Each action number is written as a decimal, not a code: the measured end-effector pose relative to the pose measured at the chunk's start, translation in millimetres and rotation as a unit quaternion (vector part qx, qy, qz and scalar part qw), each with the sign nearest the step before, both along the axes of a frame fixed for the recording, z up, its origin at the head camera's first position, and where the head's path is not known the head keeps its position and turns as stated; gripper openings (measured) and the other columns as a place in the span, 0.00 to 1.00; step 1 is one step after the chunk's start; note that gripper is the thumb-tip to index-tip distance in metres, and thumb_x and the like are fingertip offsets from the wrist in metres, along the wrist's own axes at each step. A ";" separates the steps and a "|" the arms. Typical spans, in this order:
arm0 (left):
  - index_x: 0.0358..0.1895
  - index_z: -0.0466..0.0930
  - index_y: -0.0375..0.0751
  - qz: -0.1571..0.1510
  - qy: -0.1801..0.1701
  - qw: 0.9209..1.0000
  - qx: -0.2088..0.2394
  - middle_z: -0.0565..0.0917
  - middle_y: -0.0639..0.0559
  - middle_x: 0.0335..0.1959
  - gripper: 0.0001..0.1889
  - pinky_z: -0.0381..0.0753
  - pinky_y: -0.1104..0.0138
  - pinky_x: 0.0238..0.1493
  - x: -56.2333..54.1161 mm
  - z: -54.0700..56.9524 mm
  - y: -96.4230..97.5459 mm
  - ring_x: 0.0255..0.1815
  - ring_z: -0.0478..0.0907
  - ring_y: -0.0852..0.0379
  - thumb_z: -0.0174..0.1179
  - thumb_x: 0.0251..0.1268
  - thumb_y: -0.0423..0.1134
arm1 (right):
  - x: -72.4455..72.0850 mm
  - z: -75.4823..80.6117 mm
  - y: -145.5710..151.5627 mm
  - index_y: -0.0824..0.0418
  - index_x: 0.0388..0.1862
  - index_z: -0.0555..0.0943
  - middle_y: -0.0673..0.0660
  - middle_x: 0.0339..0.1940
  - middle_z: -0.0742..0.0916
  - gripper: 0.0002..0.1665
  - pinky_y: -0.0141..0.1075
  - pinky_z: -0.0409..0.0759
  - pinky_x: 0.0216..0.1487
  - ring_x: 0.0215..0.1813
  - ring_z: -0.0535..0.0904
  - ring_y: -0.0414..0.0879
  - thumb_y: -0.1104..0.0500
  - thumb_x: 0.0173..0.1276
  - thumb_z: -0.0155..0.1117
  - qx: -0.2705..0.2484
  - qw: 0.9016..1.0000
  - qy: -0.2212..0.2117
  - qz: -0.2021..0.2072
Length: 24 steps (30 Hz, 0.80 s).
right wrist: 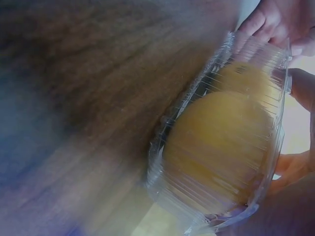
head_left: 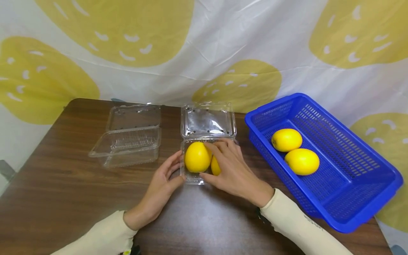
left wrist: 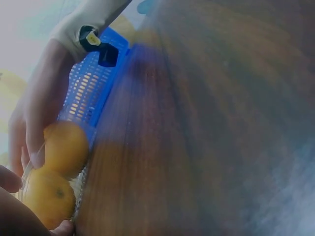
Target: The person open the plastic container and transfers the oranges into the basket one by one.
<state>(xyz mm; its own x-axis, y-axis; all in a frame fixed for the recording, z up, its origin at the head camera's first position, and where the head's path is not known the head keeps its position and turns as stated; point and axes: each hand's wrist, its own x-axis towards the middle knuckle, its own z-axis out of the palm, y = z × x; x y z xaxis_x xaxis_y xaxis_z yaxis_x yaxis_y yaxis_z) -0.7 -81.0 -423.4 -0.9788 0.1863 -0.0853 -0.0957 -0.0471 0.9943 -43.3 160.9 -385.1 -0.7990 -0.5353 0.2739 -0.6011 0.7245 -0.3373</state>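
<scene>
A hinged clear plastic box (head_left: 194, 180) stands mid-table, its lid (head_left: 207, 120) laid back toward the curtain. Inside it, a smooth yellow oval fruit (head_left: 197, 157) sits at the left. A second yellow fruit (right wrist: 221, 142) lies beside it at the right, partly covered by my right hand (head_left: 234, 171) in the head view. That hand reaches over the box from the right, thumb at the near side and fingers at the far side of the second fruit. My left hand (head_left: 162, 187) holds the box's left end, with the thumb at the near corner and fingers along the outer wall.
Another clear plastic box (head_left: 130, 156) with its lid back stands to the left. A blue perforated basket (head_left: 338, 202) is at the right, holding two yellow fruits (head_left: 294, 152). Behind the brown wooden table (head_left: 63, 198) hangs a white curtain (head_left: 239, 32) with yellow prints.
</scene>
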 end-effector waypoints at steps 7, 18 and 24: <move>0.87 0.60 0.37 0.002 -0.001 1.000 -0.001 0.68 0.39 0.84 0.42 0.72 0.69 0.75 0.4 0.2 0.1 0.83 0.67 0.40 0.61 0.69 0.24 | -6.5 -0.2 -6.4 0.59 0.81 0.74 0.60 0.65 0.85 0.57 0.57 0.67 0.73 0.74 0.68 0.60 0.39 0.59 0.87 0.023 1.000 0.000 -0.013; 0.87 0.60 0.38 0.007 -0.002 1.000 -0.001 0.69 0.40 0.84 0.42 0.71 0.66 0.77 0.6 0.0 1.0 0.82 0.67 0.41 0.60 0.69 0.24 | -11.9 -2.0 -12.3 0.57 0.76 0.79 0.58 0.62 0.87 0.54 0.61 0.65 0.72 0.73 0.69 0.61 0.38 0.54 0.91 0.039 0.999 0.015 -0.029; 0.87 0.60 0.38 0.010 0.000 1.000 -0.002 0.69 0.39 0.84 0.42 0.69 0.56 0.81 1.4 0.0 1.4 0.82 0.68 0.40 0.61 0.69 0.25 | -11.6 -4.8 -8.8 0.58 0.75 0.80 0.57 0.63 0.86 0.54 0.64 0.64 0.74 0.73 0.70 0.60 0.39 0.54 0.91 0.022 0.998 0.050 -0.009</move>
<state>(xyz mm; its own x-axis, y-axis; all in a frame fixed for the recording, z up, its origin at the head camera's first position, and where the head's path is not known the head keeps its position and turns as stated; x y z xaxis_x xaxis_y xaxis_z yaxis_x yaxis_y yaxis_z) 0.7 -79.6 -423.4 -0.9822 0.1667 -0.0863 -0.0950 -0.0450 0.9945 -54.9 152.1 -389.9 -0.7784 -0.5344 0.3294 -0.6169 0.7485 -0.2434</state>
